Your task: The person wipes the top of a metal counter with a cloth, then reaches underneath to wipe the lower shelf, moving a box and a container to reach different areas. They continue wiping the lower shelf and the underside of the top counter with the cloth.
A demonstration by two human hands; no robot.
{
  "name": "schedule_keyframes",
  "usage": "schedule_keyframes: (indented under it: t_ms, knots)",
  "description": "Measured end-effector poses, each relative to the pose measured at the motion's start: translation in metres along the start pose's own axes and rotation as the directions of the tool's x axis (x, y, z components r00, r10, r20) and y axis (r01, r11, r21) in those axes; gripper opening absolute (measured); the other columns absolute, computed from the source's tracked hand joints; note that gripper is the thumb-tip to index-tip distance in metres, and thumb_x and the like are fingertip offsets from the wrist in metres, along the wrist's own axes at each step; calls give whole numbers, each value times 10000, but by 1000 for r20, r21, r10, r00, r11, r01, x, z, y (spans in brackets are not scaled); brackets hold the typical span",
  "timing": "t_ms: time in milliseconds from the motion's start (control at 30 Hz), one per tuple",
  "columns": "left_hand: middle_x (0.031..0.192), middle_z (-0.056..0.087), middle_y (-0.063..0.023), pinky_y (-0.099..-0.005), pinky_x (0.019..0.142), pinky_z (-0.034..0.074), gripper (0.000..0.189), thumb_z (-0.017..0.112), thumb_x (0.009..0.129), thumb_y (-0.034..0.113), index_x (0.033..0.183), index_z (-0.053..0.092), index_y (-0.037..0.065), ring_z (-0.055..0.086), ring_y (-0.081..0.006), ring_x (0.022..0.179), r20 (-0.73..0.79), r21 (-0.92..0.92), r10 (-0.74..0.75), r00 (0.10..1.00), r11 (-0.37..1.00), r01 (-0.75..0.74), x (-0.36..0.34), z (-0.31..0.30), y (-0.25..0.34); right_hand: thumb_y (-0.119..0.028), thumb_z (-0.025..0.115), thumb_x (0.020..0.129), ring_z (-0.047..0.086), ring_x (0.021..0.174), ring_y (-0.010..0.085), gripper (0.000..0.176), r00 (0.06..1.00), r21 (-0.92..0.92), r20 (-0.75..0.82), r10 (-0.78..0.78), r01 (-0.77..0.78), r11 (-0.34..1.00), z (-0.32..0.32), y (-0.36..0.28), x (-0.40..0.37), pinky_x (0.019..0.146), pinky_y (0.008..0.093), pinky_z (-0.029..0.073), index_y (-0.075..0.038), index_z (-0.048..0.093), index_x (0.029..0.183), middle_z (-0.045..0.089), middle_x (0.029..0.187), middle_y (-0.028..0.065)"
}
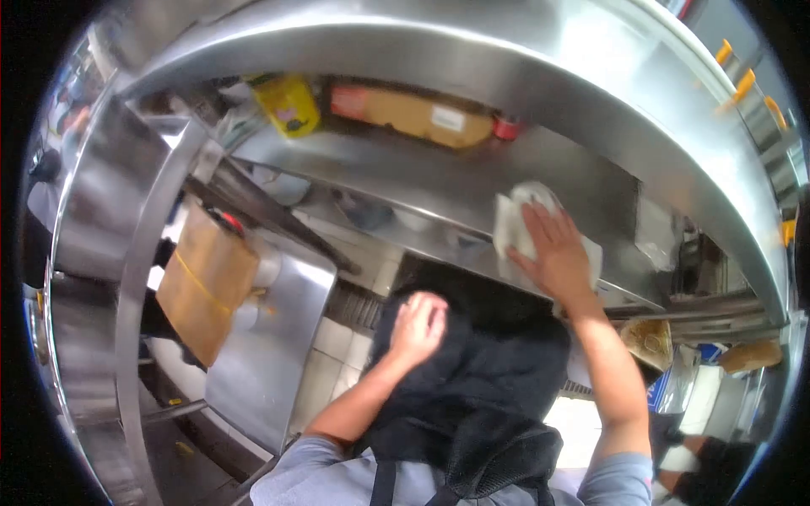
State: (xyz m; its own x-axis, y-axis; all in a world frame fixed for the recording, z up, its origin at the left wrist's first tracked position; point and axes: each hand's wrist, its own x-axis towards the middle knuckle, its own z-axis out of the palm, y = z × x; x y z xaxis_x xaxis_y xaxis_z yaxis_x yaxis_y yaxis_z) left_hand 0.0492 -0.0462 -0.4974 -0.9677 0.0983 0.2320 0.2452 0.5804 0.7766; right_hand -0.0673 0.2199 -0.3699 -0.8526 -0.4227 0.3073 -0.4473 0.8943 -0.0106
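My right hand (557,257) lies over a folded white cloth (513,221), pressing it on the lower shelf (582,181) of a stainless steel unit near its front edge. The fingers are spread across the cloth, and part of it sticks out past the wrist. My left hand (418,327) hangs over the black apron (481,354) on my lap, touching no shelf. Its fingers are loosely curled in, with nothing visible in them.
Deeper on the shelf sit a yellow packet (288,105), a long cardboard box (413,114) and a small red item (506,128). A steel rim (439,42) curves overhead. At left, brown cardboard (207,287) leans by a steel panel (274,337). Boxes and bags (675,379) stand at right.
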Motion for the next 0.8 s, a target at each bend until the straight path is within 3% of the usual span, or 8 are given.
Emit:
schedule_keyframes:
  t_ms: [133, 233, 300, 467, 567, 600, 700, 800]
  knots:
    - [1089, 650, -97, -420, 855, 488, 141, 671, 944, 102, 1079, 630, 97, 656, -304, 1020, -24, -22, -27, 999, 999, 27, -1, -5, -9, -523, 644, 958, 379, 1492, 380, 748, 997, 77, 25, -70, 67, 995, 32, -72, 79, 1220, 514, 326, -77, 466, 1531, 459, 1588, 135]
    - [1087, 648, -111, -417, 856, 500, 136, 671, 941, 88, 1071, 628, 83, 656, -318, 1017, -57, -79, -34, 998, 996, 30, -1, -10, -15, -456, 674, 959, 421, 1452, 390, 705, 979, 130, -107, -171, 184, 974, 59, -122, 134, 1205, 512, 349, -83, 478, 1525, 497, 1547, 142]
    - [1084, 648, -119, -423, 869, 506, 137, 668, 939, 79, 1068, 625, 72, 655, -326, 1021, -67, -82, -56, 996, 995, 50, -4, -14, -19, -504, 571, 1000, 273, 1556, 354, 726, 979, 191, 4, -202, 198, 961, 75, -153, 168, 1277, 511, 203, -84, 413, 1571, 401, 1637, 118]
    - [1107, 646, -176, -455, 944, 513, 193, 659, 931, 68, 1116, 620, 32, 640, -382, 1075, -52, -128, -77, 996, 989, 70, -7, -18, -25, -441, 568, 1003, 253, 1560, 376, 712, 965, 202, 56, -257, 241, 949, 91, -220, 231, 1287, 498, 191, -91, 381, 1594, 405, 1631, 103]
    - [1113, 649, -155, -476, 905, 499, 138, 631, 937, 103, 1072, 626, 73, 621, -383, 1078, -101, -77, -38, 994, 997, 31, -8, -19, -18, -392, 627, 955, 299, 1534, 376, 678, 970, 259, -5, -243, 236, 937, 100, -239, 246, 1278, 492, 218, -96, 456, 1542, 462, 1584, 100]
    - [1175, 641, -194, -501, 940, 489, 214, 627, 939, 117, 1141, 624, 46, 602, -420, 1121, -42, -80, -41, 998, 996, 37, -10, -18, -23, -388, 670, 921, 336, 1512, 380, 670, 964, 211, -86, -253, 266, 941, 109, -241, 249, 1267, 493, 251, -100, 506, 1503, 497, 1558, 96]
    - [1318, 597, -262, -531, 1055, 444, 377, 622, 970, 181, 1305, 586, 10, 550, -471, 1236, 90, -56, -130, 987, 989, 135, -12, -11, -29, -372, 632, 956, 298, 1537, 369, 636, 970, 278, -15, -242, 237, 931, 103, -238, 245, 1282, 498, 202, -117, 491, 1522, 466, 1574, 92]
    - [1302, 604, -256, -521, 1045, 453, 368, 615, 984, 191, 1300, 584, 6, 553, -470, 1228, 74, -56, 4, 997, 998, 0, -11, -1, -37, -343, 689, 926, 328, 1522, 371, 638, 978, 295, -34, -205, 206, 933, 87, -220, 216, 1268, 505, 237, -126, 512, 1500, 496, 1549, 82]
